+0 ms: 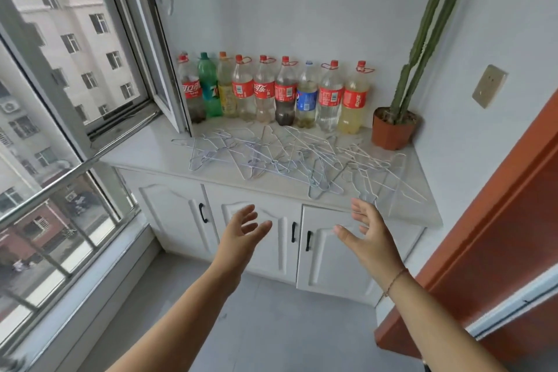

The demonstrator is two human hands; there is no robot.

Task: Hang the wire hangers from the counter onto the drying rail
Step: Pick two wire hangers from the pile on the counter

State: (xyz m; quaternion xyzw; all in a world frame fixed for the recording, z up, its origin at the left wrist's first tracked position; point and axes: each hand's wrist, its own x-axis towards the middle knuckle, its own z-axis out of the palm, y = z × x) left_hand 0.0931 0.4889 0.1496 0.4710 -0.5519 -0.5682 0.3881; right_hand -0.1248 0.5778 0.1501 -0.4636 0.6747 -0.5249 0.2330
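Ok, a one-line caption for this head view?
Left hand and right hand, both open, held out toward the wire hangers strewn on the counter, bottles lined up behind.

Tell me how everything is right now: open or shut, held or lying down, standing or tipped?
Left hand: open, holding nothing.
Right hand: open, holding nothing.
Wire hangers: lying in a tangled heap on the counter, none picked up.
Window: swung open inward.
Cabinet doors: shut.
Soda bottles: upright in a row, caps on.
Cactus: standing upright in its pot.
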